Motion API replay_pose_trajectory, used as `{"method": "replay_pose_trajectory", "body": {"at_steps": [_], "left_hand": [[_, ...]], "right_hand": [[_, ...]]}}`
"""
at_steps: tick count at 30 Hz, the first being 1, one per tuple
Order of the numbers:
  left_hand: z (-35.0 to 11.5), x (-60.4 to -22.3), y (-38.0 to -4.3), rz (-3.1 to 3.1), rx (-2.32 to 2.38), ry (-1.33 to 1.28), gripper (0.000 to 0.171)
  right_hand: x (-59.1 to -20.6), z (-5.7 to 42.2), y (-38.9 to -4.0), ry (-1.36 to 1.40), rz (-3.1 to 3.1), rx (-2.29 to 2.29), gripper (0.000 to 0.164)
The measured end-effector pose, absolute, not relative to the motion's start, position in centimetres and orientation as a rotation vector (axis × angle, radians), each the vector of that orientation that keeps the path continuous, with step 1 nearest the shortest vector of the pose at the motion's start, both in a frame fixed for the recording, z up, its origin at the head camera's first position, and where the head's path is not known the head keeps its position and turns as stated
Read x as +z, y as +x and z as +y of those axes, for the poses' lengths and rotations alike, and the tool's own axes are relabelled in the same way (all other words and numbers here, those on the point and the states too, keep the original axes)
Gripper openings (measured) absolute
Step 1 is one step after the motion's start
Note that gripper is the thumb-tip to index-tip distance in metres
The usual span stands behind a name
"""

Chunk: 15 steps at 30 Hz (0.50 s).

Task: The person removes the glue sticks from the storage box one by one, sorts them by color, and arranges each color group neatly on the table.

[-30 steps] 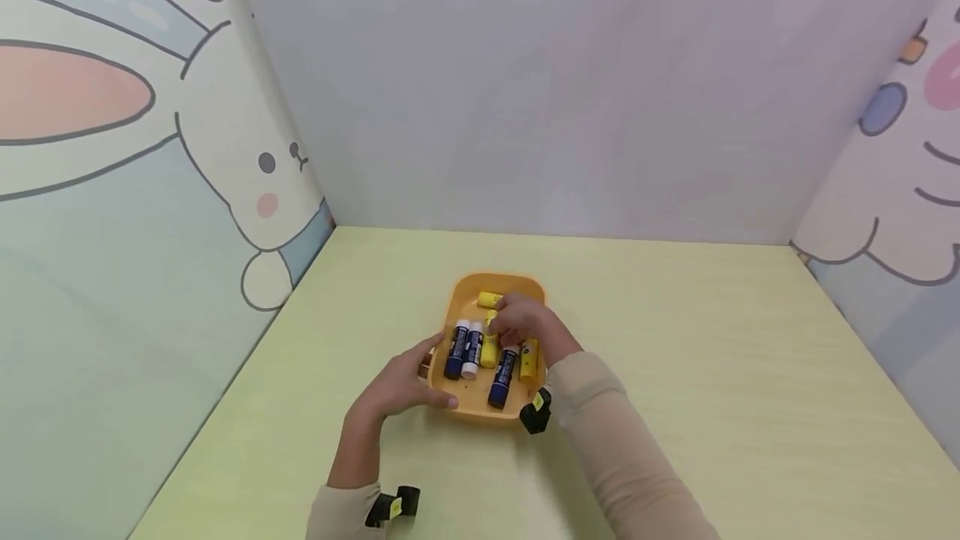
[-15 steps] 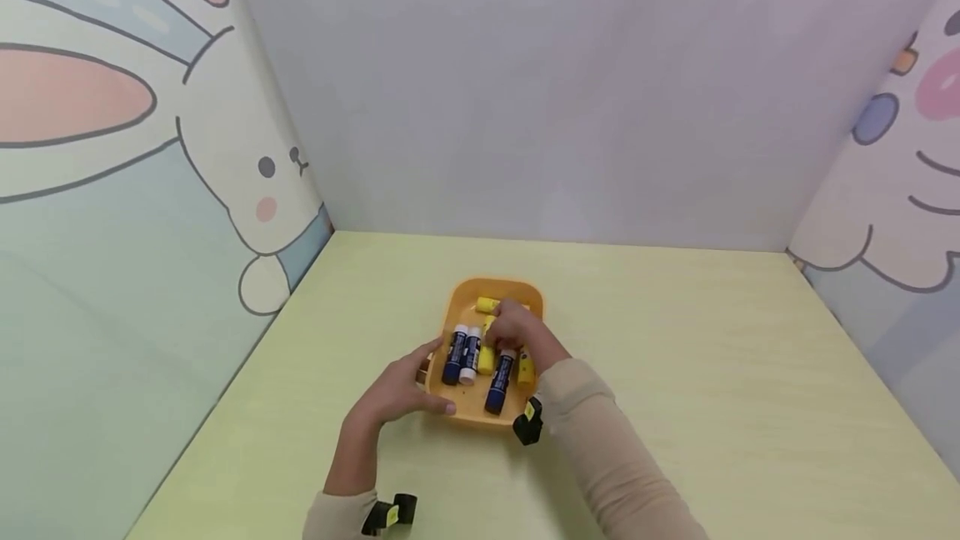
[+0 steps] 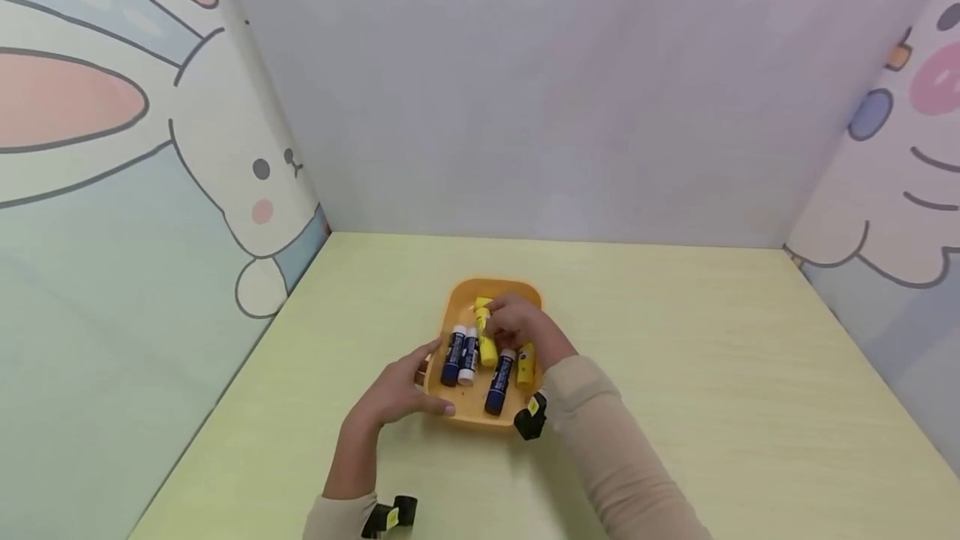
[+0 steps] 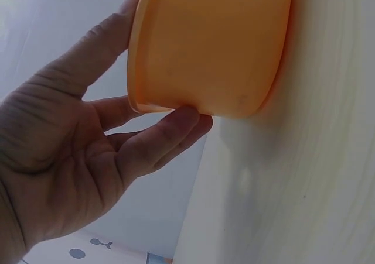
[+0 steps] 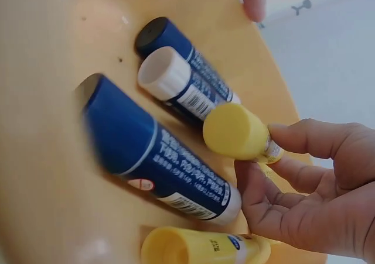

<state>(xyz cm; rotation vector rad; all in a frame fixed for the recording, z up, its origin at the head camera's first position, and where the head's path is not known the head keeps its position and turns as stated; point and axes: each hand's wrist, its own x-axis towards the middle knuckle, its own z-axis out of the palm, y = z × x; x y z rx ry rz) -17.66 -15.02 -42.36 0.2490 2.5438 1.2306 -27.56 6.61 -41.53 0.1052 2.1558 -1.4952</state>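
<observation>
Yellow glue stick pinched in fingers of right hand; left hand grips tray

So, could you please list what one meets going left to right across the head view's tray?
Left hand, leftmost blue stick, white-capped stick, held yellow stick, nearest blue stick, rightmost yellow stick.
</observation>
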Motion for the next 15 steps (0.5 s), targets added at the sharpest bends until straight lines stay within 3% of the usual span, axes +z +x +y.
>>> {"method": "replay_pose_trajectory", "body": {"at_steps": [9,15], "left_hand": [[-14.9,-42.2,-17.6,2.559,1.226,0.220,0.101],[-14.6,-42.2,-17.7,2.547,1.233,0.222,0.101]], "right_hand": [[-41.1,7.1,-27.4,0.077,2.066,-1.580,0.062],[-41.0,8.3,-27.1,0.054,2.086,-1.593,0.057]]}}
